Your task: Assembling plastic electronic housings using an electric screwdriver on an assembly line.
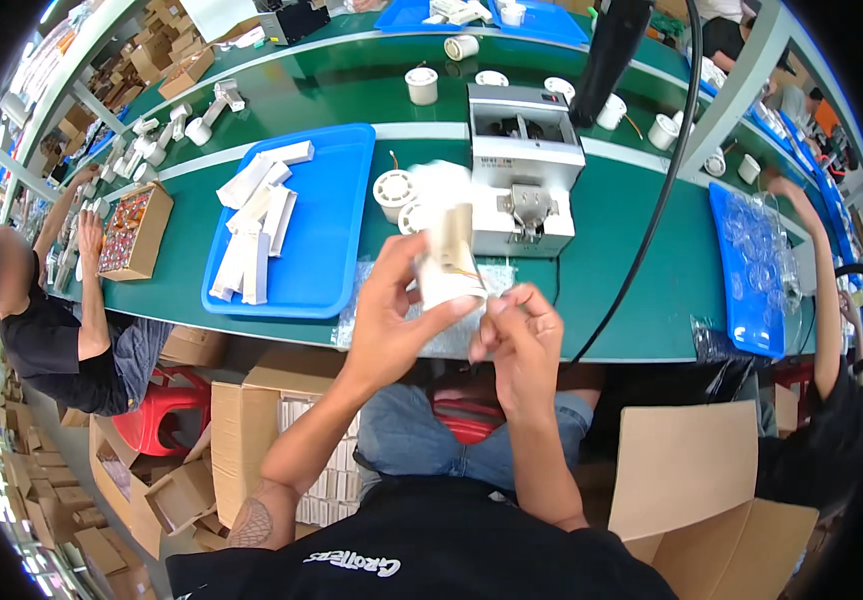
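My left hand is wrapped round a white cylindrical light housing, held tilted above the front edge of the green bench. Motion smears its upper part, so the details there are unclear. A thin brownish wire shows at its side, running toward my right hand. The fingers of that hand are pinched together close to the housing's lower rim; what lies between them is too small to make out. Just behind the housing stand white round housings and a grey-and-white bench machine with a metal fixture at its front.
A blue tray of white rectangular boxes lies left of my hands. A black cable hangs across the right side. Open cartons flank my legs. Co-workers sit left and right; another blue tray holds clear plastic parts.
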The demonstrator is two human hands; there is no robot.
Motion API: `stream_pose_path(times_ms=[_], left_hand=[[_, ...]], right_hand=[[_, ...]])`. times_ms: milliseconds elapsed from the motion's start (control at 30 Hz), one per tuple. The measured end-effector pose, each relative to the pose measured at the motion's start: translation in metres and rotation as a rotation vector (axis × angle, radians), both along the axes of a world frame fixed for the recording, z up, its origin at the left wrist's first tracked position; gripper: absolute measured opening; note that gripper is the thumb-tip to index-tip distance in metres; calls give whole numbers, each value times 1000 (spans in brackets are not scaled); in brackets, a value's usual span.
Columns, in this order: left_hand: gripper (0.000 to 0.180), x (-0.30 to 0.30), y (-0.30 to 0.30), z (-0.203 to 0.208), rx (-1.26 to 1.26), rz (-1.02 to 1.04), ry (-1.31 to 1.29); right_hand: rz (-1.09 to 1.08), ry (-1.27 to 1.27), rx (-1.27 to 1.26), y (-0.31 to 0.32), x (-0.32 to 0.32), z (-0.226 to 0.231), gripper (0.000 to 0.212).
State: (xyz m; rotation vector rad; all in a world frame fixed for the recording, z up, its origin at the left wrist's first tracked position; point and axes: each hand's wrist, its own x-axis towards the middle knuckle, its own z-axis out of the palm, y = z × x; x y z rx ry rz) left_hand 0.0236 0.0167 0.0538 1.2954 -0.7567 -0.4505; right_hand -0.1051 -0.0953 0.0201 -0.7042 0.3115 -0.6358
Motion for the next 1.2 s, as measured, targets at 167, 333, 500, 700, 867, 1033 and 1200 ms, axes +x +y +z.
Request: stream_pose_path(times_ms=[167, 333, 500, 700, 867, 1033, 1200], left_hand=[[52, 104, -15, 34, -96, 87, -147], [62, 298, -124, 42, 469, -45, -205], [67, 462, -157, -19, 984, 77, -285], [59, 397, -238, -31, 532, 415, -1324], [47, 366, -233, -49, 648, 351, -1535], [51, 339, -242, -47, 429, -30, -910], [51, 307, -182, 6, 203, -127, -293]], right_hand=[[-237, 177, -461, -26, -23, -22, 15], [-474, 504, -956, -55, -16, -46, 17], [-431, 563, -949, -43, -4, -48, 15], [-535, 694, -1034, -45, -18, -43, 16], [-495, 643, -1016, -43, -14, -42, 17], [-444, 619, -1106, -49, -9, -33, 12], [-141, 513, -1209, -49, 18, 15, 12]])
